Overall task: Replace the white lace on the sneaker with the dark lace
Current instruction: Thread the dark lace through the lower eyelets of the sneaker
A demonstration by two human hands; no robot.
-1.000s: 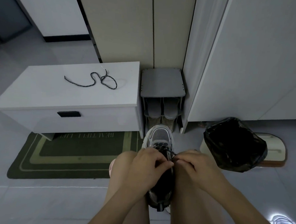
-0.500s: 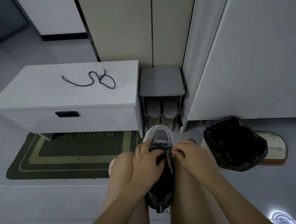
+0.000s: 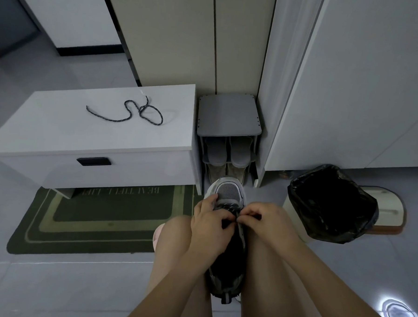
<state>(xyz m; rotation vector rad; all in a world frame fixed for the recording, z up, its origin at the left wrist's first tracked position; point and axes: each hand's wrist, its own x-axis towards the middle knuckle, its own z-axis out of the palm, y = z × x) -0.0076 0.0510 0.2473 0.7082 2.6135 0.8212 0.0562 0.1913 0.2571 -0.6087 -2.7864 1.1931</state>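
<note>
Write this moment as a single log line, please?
step: lacing | sneaker: held between knees | left hand: steadying sneaker | right hand: fingers pinching lace at eyelets | dark lace: loose on bench

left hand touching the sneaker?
Touching. Head view: the left hand lies over the sneaker, fingers wrapping its upper near the laces.

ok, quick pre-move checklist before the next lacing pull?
1. Sneaker steadied between the knees: ok.
2. Left hand bracing the sneaker's side: ok.
3. Right hand pinched at the eyelets on a lace: ok; which eyelet, cannot tell.
4. Dark lace already in the front eyelets: ok; how far up, cannot tell.
5. A dark lace lies loose on the white cabinet, out of the way: ok.
6. White lace fully removed: cannot tell.
</note>
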